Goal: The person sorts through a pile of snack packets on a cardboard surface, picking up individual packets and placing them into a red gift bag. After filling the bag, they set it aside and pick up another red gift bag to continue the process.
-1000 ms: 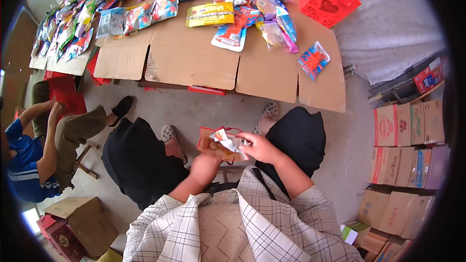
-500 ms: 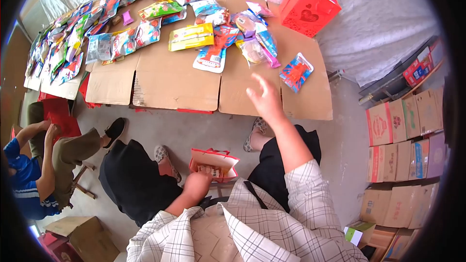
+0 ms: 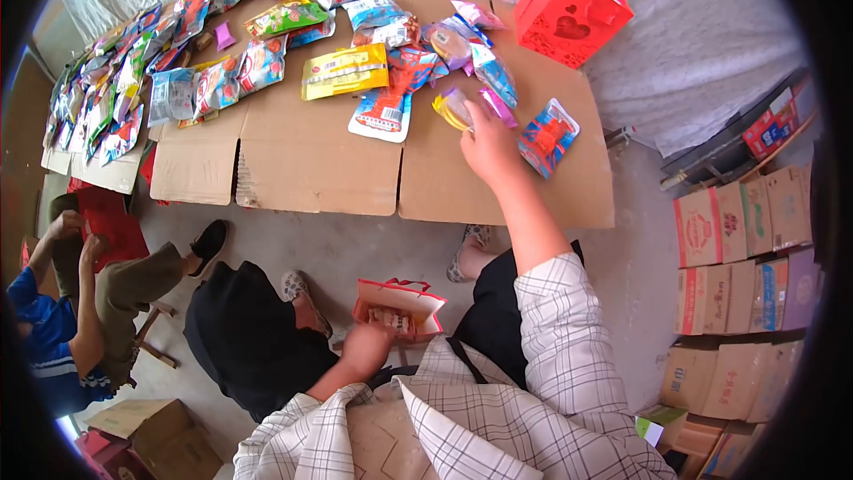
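Observation:
My right hand point(image 3: 490, 144) is closed on the edge of a yellow and purple snack packet point(image 3: 452, 108) at the right part of the cardboard-covered table point(image 3: 320, 164). A red and blue packet point(image 3: 548, 137) lies just right of that hand. Down between my knees, my left hand point(image 3: 366, 348) rests at the rim of an open red gift bag point(image 3: 430, 313) with packed items inside; its fingers are partly hidden. Left of my right hand are a yellow packet point(image 3: 345, 71) and a blue and red packet point(image 3: 382, 116).
A red heart bag point(image 3: 573, 13) stands at the table's back right. Many snack packets point(image 3: 120, 71) are heaped at the left. Another person point(image 3: 67, 302) sits at the left, holding something red. Cardboard boxes point(image 3: 724, 302) are stacked at the right; a stool point(image 3: 151, 338) stands at lower left.
My right hand has moved from open above the table's front to closed on the yellow and purple packet, which is now apart from the cluster. My left hand has stayed by the bag.

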Motion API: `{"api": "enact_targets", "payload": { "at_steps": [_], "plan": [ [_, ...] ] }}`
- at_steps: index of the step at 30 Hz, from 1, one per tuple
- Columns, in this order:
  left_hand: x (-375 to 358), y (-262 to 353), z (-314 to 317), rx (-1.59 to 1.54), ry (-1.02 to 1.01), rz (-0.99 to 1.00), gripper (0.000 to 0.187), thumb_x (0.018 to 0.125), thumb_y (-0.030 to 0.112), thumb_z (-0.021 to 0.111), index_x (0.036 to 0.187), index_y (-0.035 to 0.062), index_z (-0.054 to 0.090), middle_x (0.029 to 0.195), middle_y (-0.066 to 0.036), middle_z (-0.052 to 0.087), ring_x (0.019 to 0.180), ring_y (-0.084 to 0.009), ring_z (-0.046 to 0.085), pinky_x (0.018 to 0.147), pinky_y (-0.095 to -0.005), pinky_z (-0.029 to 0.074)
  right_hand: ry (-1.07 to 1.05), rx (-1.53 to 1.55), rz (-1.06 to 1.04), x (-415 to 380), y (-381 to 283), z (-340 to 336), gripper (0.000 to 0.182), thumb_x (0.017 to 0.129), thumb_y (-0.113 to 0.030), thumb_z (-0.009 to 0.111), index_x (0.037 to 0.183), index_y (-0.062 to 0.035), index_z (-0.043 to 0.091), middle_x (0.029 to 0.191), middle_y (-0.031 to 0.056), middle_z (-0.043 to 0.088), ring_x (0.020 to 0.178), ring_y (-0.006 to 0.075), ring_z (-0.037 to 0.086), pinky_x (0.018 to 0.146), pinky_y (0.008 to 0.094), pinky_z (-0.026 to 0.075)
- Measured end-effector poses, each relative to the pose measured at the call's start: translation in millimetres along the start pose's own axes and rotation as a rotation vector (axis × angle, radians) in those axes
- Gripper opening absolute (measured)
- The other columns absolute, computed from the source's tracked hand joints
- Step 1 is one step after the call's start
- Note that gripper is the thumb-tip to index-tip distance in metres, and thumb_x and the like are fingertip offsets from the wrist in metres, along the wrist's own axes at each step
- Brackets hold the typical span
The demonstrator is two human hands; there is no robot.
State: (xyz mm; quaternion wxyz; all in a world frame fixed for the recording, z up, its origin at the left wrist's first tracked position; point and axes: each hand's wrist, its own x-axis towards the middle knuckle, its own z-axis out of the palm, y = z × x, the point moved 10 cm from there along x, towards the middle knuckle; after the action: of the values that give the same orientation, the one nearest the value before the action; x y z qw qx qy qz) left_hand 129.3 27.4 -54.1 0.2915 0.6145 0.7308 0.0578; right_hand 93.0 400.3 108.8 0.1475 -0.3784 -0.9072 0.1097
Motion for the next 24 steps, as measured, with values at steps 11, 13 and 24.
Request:
{"api": "enact_targets", "payload": {
  "at_steps": [11, 13, 24],
  "plan": [
    [-9, 5, -7, -0.033, 0.162, 0.095, 0.012, 0.079, 0.010, 0.060, 0.082, 0.0081, 0.071, 0.082, -0.012, 0.070, 0.079, -0.0307, 0.070, 0.067, -0.0429, 0.057, -0.594, 1.118, 0.137, -239, -37, 75, 0.044, 0.091, 0.002, 0.052, 0.134, -0.0022, 0.051, 0.124, 0.0090, 0.063, 0.118, 0.0171, 0.058, 0.103, 0.0328, 0.045],
    [-10, 9, -8, -0.053, 0.168, 0.137, 0.015, 0.081, 0.009, 0.057, 0.087, 0.0064, 0.070, 0.084, -0.014, 0.070, 0.077, -0.0336, 0.070, 0.068, -0.0443, 0.057, -0.717, 0.878, 0.086, -278, -49, 105, 0.047, 0.091, -0.002, 0.055, 0.138, -0.0021, 0.048, 0.122, 0.0164, 0.066, 0.111, 0.0235, 0.064, 0.099, 0.0352, 0.049],
    [-14, 3, -6, -0.010, 0.195, 0.072, 0.013, 0.077, 0.009, 0.058, 0.085, 0.0096, 0.069, 0.081, -0.011, 0.068, 0.075, -0.0315, 0.069, 0.063, -0.0434, 0.056, -0.422, 0.840, 0.157, -231, -23, 60, 0.023, 0.098, -0.011, 0.061, 0.117, 0.0018, 0.063, 0.108, 0.0114, 0.071, 0.099, 0.0155, 0.067, 0.087, 0.0293, 0.053]
  ]
}}
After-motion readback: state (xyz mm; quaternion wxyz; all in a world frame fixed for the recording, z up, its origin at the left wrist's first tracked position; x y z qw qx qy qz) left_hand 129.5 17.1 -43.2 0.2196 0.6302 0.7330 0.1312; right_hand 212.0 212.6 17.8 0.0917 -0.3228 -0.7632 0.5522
